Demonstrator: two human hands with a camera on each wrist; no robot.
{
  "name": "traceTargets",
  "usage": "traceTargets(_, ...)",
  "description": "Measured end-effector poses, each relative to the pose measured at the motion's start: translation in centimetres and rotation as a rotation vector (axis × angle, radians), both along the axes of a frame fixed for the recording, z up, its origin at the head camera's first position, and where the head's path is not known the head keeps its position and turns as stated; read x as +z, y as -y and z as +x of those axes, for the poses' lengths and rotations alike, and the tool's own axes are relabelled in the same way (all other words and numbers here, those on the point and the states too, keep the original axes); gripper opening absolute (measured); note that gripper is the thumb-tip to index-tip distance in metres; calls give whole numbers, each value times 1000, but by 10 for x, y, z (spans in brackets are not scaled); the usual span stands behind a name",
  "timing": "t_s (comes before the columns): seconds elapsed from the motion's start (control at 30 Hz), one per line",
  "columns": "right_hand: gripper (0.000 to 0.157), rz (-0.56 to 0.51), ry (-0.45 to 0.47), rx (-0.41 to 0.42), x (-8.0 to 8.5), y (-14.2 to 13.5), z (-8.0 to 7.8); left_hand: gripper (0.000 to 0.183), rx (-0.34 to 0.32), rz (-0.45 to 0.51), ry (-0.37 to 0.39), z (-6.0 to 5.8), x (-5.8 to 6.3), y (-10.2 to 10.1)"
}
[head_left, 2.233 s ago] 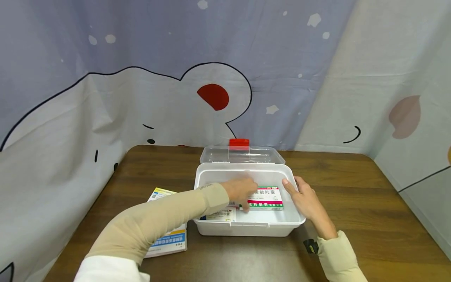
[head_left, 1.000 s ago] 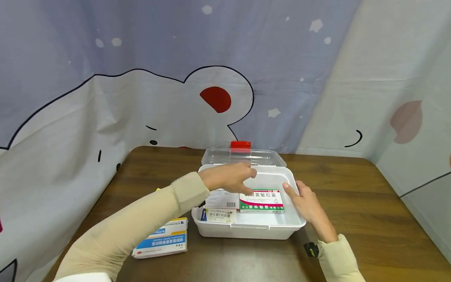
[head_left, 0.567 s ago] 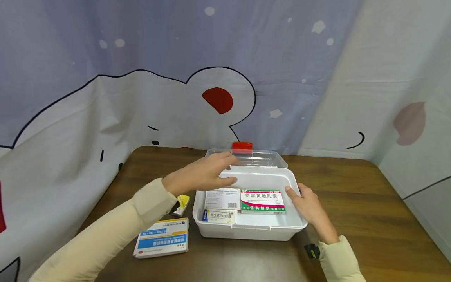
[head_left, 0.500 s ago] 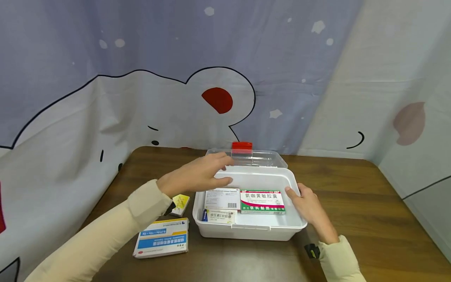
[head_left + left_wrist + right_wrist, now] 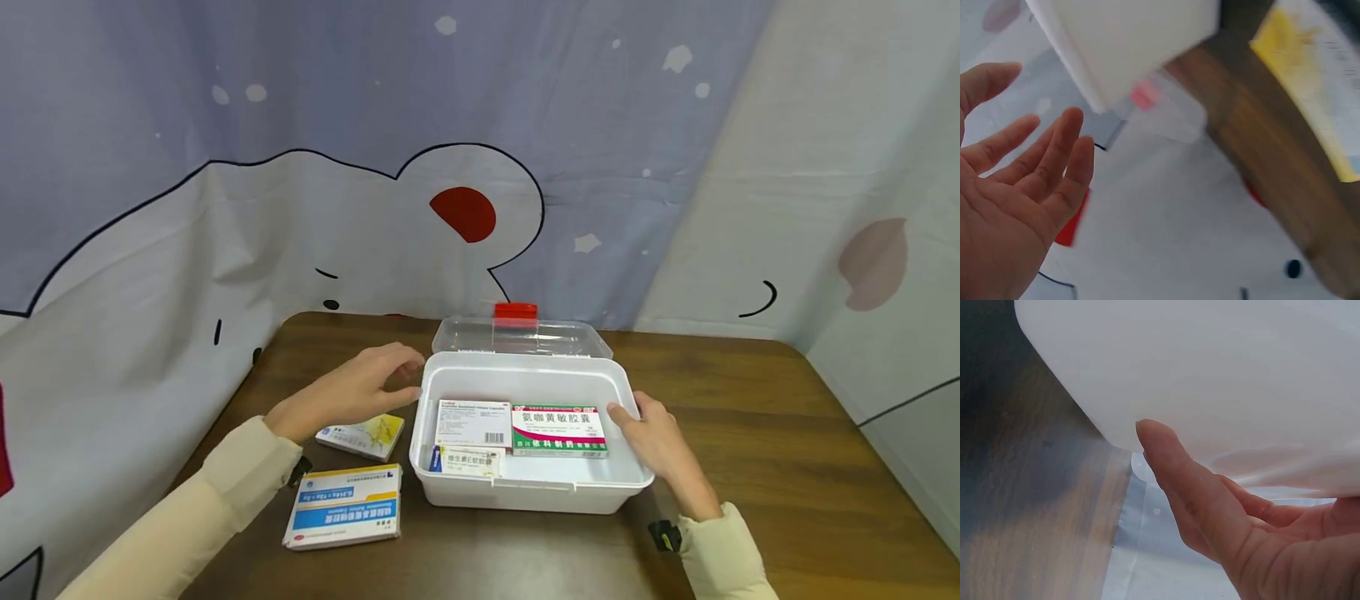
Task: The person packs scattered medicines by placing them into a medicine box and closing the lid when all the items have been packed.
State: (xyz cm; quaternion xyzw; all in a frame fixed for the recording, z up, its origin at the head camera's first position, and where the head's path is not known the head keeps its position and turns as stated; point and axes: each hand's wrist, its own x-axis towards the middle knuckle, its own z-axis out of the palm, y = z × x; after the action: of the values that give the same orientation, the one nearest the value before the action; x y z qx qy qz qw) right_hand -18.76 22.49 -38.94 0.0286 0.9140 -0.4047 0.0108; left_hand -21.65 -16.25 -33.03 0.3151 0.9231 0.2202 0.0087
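Observation:
My left hand [image 5: 348, 396] hovers left of the white plastic storage box [image 5: 517, 495], fingers loosely spread, holding nothing. Below it lies a yellow-and-white medicine box [image 5: 367, 437], partly covered by the hand in the head view. My right hand [image 5: 656, 437] grips the storage box's right wall, thumb inside and fingers outside. Inside lie a white medicine box with a barcode [image 5: 472, 422], a green-and-white capsule box [image 5: 558, 430] and a small cream-coloured box [image 5: 471, 460] in front. In the left wrist view the palm and spread fingers [image 5: 1044, 169] show beside the blurred storage box.
A blue-and-white medicine box [image 5: 345, 510] lies on the brown table [image 5: 540, 558], front left of the storage box. The clear lid [image 5: 570, 337] with its red latch [image 5: 515, 312] is folded open behind. A patterned curtain [image 5: 360, 233] hangs along the table's back edge.
My left hand has come out of the storage box and moved left, over the yellow-and-white medicine box, uncovering the boxes inside. The right hand keeps its grip on the wall.

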Motion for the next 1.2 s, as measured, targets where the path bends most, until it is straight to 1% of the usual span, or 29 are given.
traceTargets(0.07, 46, -1, 1, 0, 1, 0, 0, 37, 8, 4, 2, 4, -7, 10)
traceTargets(0.17, 48, 1, 4, -3, 2, 0, 0, 36, 19, -33, -8, 12, -19, 23)
traceTargets(0.23, 48, 8, 7, -4, 3, 0, 0, 37, 40, -55, 0, 18, -29, 31)
traceTargets(0.33, 50, 19, 7, -1, 3, 0, -1, 45, 83, -80, 15, 28, -44, 45)
traceTargets(0.47, 51, 24, 9, 2, 3, 0, -1, 57, 118, -78, 16, 41, -66, 66)
traceTargets(0.6, 52, 25, 11, -1, 3, 0, -1, 67, 197, -93, 72, 54, -82, 80)
traceTargets(0.7, 52, 32, 9, -1, 2, 0, -1, 77, 264, -130, 125, 64, -91, 85)
traceTargets(0.77, 52, 34, 8, 2, 3, 0, -1, 84, 287, -149, 137, 70, -97, 87)
traceTargets(0.83, 51, 36, 4, 3, 3, 0, -1, 89, 290, -155, 146, 75, -103, 89)
traceTargets(0.97, 51, 31, 4, 4, 3, 0, -1, 92, 275, -145, 163, 81, -112, 92)
traceTargets(1.07, 51, 23, 7, 5, 2, 0, -1, 93, 268, -138, 174, 83, -114, 93)
traceTargets(1.2, 50, 12, 14, 2, 0, 0, -1, 96, 271, -150, 194, 84, -114, 91)
